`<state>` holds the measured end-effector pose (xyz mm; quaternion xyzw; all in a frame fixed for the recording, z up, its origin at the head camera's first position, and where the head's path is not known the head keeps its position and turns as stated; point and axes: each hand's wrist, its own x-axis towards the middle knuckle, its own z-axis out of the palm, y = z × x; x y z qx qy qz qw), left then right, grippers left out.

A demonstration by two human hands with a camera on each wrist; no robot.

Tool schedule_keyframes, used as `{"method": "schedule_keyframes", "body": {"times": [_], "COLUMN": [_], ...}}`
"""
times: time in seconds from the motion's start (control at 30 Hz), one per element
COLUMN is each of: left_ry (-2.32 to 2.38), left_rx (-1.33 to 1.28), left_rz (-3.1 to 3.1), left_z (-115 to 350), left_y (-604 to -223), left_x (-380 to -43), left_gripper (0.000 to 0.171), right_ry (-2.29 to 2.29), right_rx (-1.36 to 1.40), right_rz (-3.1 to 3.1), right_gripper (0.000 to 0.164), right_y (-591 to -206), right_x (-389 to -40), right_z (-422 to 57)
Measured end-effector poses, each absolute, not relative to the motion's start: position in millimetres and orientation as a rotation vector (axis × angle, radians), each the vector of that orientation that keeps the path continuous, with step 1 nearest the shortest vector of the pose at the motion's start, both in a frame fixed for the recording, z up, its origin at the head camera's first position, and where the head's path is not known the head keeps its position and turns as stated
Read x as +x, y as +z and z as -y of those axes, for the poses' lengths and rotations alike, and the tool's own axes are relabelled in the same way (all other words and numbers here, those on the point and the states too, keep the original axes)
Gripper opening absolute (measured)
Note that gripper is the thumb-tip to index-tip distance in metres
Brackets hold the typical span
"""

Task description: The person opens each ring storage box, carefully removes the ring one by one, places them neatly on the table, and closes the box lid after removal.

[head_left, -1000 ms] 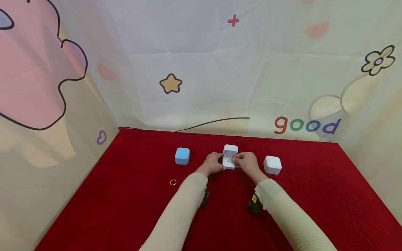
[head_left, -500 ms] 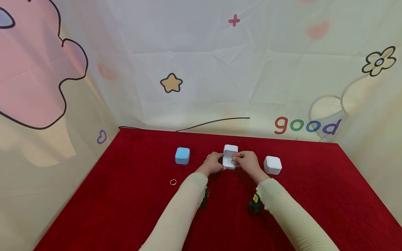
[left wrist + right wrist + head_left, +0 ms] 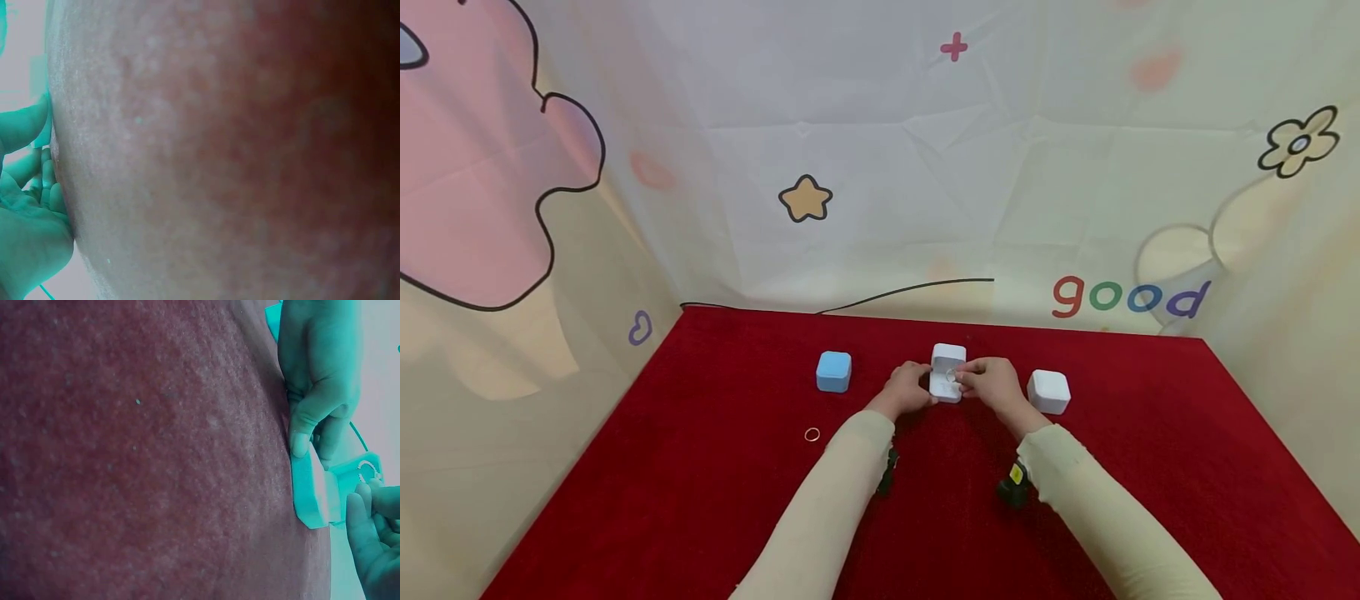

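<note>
In the head view a white ring box (image 3: 947, 388) stands with its lid raised near the back middle of the red cloth. My left hand (image 3: 907, 388) grips it from its left side, and the right wrist view shows the thumb on the base of the box (image 3: 310, 494). My right hand (image 3: 994, 385) pinches a small silvery ring (image 3: 951, 376) over the base, in front of the lid. That ring (image 3: 367, 466) also appears above the right fingertips in the right wrist view. Most of the left wrist view is blurred cloth, with a hand (image 3: 31, 244) at its left edge.
A closed light-blue box (image 3: 833, 372) sits to the left of my hands, and a closed white box (image 3: 1049, 392) to the right. One gold-coloured ring (image 3: 812, 434) lies on the red cloth (image 3: 700, 467) beside my left forearm. A printed curtain (image 3: 880, 167) hangs behind.
Between my right fingertips the silvery ring now shows slightly higher over the box's base. The left hand keeps its grip, and the box stays where it was.
</note>
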<state>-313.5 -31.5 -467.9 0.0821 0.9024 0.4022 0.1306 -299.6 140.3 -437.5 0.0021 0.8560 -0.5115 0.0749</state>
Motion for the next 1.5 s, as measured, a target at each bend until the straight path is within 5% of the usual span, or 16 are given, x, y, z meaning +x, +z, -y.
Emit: {"method": "schedule_keyframes", "body": {"times": [1.5], "left_ry": [1.150], "left_rx": [0.216], "left_rz": [-2.648], "left_z": [30.5], "left_y": [-466.9], "left_x": [-313.4], "left_gripper": [0.059], "right_ry": [-1.631], "right_rx": [0.036], "right_rz": [-2.414], "right_gripper": [0.027], "right_y": [-437.6], "right_x": [-268.8], "right_z": [-142.9]}}
